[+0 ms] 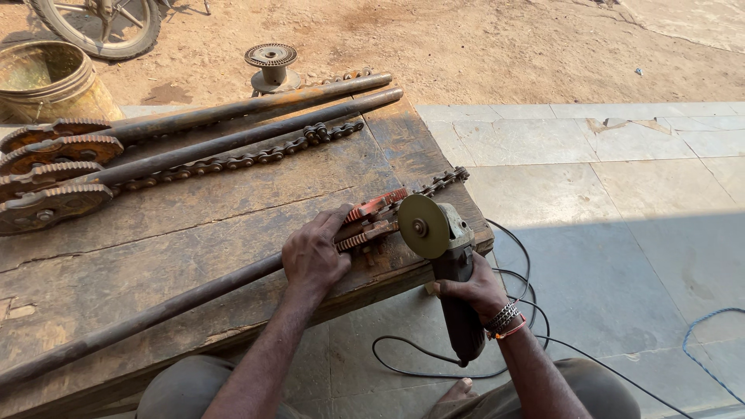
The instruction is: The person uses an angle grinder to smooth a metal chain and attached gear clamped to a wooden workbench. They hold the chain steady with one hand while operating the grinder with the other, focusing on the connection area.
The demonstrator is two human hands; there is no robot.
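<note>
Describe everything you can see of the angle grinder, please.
The angle grinder has a worn grey-green metal head and a dark, slim body that points down toward the person. Its round, dull yellow-green disc faces the camera and stands at the toothed orange-red jaws of the chain wrench at the edge of the wooden bench. The right hand grips the body. A black cable leaves the rear end and loops over the stone floor. Whether the disc spins cannot be told.

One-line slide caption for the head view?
Left hand pins a chain wrench on a wooden bench while right hand brings an angle grinder to its jaws.
</note>
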